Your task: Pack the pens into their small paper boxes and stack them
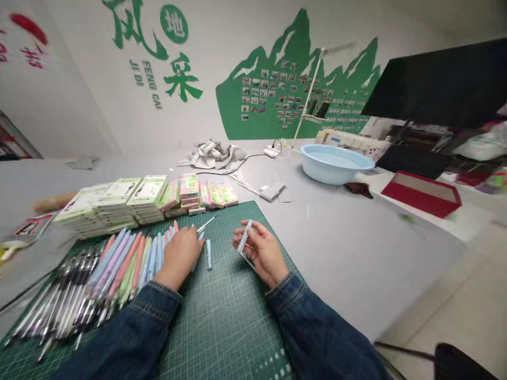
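My right hand (266,254) pinches a light blue pen (245,236) upright over the cutting mat, with a thin pale stem showing below it. My left hand (181,257) is closed at the right end of a row of pastel pens (137,258), back of the hand up; its fingertips are largely hidden, so what they grip is unclear. Just right of it lies a short light blue pen piece (208,255). A slim white stick with a dark tip (206,224) lies beyond the left fingers. Several clear, dark-tipped pens or refills (65,301) are heaped at left.
The green cutting mat (222,322) lies on a grey table (348,253). Behind the pens stand stacked white-green boxes (147,192) and smaller pink-yellow boxes (189,187). Farther back are crumpled cloth (216,154), a cable, a blue basin (336,164) and a red box (422,194).
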Demonstrator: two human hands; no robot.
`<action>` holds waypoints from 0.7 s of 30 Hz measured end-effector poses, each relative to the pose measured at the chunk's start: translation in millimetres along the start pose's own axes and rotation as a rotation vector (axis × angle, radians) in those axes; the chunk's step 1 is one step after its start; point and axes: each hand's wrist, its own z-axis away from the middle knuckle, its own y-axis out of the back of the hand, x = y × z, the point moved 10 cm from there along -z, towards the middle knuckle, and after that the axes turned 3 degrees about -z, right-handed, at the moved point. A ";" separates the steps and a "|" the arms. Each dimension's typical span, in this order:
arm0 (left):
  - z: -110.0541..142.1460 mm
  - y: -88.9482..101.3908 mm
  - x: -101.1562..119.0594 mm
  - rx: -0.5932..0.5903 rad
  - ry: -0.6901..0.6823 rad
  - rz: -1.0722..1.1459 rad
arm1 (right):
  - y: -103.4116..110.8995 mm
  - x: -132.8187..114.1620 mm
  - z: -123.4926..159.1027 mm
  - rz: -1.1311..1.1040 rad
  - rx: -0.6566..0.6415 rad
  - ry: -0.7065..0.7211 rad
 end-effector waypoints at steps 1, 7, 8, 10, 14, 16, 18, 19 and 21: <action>-1.5 -1.2 -0.8 -0.004 0.003 0.000 | -0.3 0.3 0.4 0.001 0.001 -0.001; -5.7 -4.9 -4.2 -0.004 0.006 0.003 | 3.9 -3.3 -0.2 0.010 0.032 0.013; -5.1 -3.9 -4.1 0.001 0.001 0.003 | 5.6 -5.0 -0.8 0.012 0.042 0.020; -3.0 1.0 -2.6 0.016 -0.010 0.003 | 9.1 -8.7 -1.9 0.017 0.062 0.035; 4.0 25.2 15.2 0.128 -0.088 0.025 | 13.3 -13.2 -3.7 0.025 0.087 0.057; 10.4 33.6 45.1 0.161 -0.283 0.110 | 13.9 -14.2 -4.3 0.031 0.089 0.065; 20.1 31.0 79.3 0.107 -0.511 0.225 | 14.3 -15.1 -4.6 0.039 0.088 0.073; 24.4 26.4 92.9 0.060 -0.590 0.270 | 14.7 -15.8 -4.7 0.042 0.087 0.077; 29.3 17.2 110.5 -0.005 -0.669 0.316 | 16.2 -17.9 -5.0 0.048 0.089 0.089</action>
